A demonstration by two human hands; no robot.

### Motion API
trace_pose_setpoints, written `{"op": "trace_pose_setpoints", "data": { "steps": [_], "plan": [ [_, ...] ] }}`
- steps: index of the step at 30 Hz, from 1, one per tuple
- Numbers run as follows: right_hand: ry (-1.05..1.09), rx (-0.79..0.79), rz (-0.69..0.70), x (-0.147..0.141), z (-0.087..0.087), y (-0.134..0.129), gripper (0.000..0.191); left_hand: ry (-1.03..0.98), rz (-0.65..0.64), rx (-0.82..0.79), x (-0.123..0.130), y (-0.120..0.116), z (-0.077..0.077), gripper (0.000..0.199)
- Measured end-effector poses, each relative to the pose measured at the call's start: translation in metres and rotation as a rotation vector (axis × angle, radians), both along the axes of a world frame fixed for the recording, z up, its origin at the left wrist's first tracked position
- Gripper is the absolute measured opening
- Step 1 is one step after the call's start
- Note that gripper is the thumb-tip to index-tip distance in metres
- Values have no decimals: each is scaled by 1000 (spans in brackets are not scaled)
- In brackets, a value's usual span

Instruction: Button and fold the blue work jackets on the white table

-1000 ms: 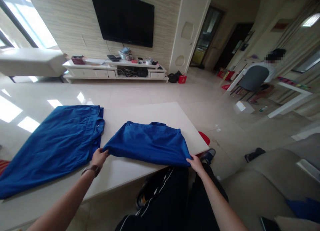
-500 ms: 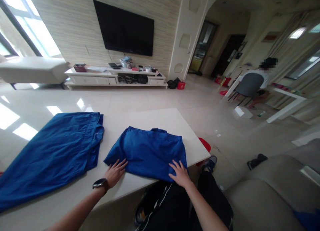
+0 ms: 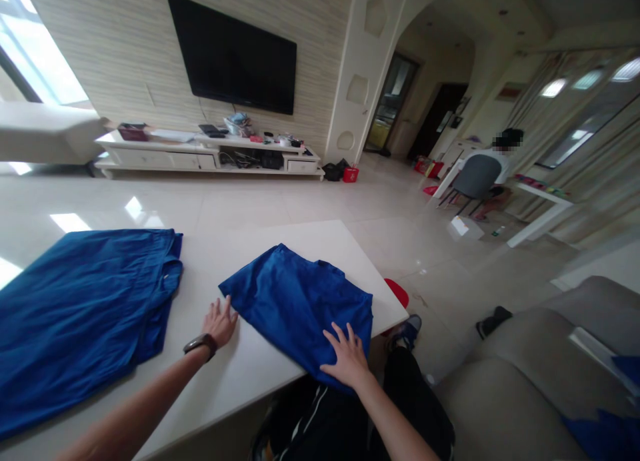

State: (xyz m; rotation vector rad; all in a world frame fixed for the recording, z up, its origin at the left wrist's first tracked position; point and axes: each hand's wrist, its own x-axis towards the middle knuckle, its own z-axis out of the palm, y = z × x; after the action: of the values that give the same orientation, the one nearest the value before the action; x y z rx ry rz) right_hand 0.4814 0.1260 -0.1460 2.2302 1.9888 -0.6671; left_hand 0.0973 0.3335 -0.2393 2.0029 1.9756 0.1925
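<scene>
Turned askew on the table since the earlier frame: the small cloth, its left corner swung away from the table's near edge.
On my feed the right hand lies palm down on the small cloth, fingers spread wide, gripping nothing; the left hand, loosely open and holding nothing, is over the table at that left corner, and I cannot tell whether its fingertips touch. The small cloth's lowest corner juts past the table's near edge. The big cloth covers the table's left part.
</scene>
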Motion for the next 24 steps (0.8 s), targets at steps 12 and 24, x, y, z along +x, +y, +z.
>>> {"op": "trace_pose_setpoints", "data": {
  "steps": [12,24],
  "plan": [
    [68,-122,89,25,-41,64,97,122,69,182,-42,-22,-8,71],
    [27,-69,-298,35,-60,180,93,79,98,141,-42,-24,-2,65]
  ]
}}
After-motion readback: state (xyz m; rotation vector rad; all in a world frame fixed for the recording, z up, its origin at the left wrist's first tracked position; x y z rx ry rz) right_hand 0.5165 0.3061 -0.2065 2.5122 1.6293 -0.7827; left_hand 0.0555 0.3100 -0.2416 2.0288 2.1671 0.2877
